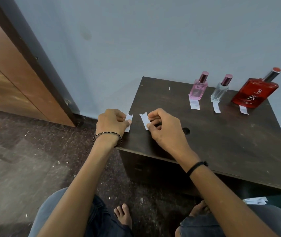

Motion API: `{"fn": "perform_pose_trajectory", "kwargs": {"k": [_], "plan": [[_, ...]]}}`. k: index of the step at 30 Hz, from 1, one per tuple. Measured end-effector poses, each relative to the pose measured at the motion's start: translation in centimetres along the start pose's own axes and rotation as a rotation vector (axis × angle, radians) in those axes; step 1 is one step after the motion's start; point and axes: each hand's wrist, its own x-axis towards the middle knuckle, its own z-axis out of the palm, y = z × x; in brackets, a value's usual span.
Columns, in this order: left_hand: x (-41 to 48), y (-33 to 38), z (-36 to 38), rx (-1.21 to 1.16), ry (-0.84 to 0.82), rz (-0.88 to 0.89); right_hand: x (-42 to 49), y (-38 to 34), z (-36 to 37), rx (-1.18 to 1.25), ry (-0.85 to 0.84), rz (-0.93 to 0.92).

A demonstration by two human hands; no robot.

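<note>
Left hand (113, 121): fingers (119, 115) clamped on paper strip (129, 123), table (221, 134) near-left edge. Right hand (165, 129): fingers pinching second strip (145, 121), just beside, apart. Perfume bottles (220, 90) far right, on laid strips (195, 104). Judged step: preparing strips. Next: place strip flat, steady release.

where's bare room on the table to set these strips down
Widest bare patch: front right of the table, between the right hand and the bottles' strips. Smaller: back left, beside the pink bottle. Crowded: the bottle row, and the front left corner, where the left hand and right pinch torn strips.
</note>
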Motion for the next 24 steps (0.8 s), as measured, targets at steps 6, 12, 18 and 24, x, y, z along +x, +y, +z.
{"fn": "perform_pose_trajectory", "kwargs": {"k": [6,12,18,24], "plan": [[-0.4,0.9,0.5,-0.285,0.004,-0.007,-0.1,-0.2,0.4,0.062,0.017,0.011],[-0.7,1.7,1.8,-0.494,-0.139,-0.133,-0.1,0.0,0.4,0.162,0.047,0.064],[-0.3,1.4,1.9,-0.448,-0.073,-0.109,0.0,-0.1,0.5,0.2,0.047,0.097],[-0.3,1.3,2.1,-0.339,-0.015,-0.036,-0.1,-0.2,0.6,0.119,0.085,0.046]]}}
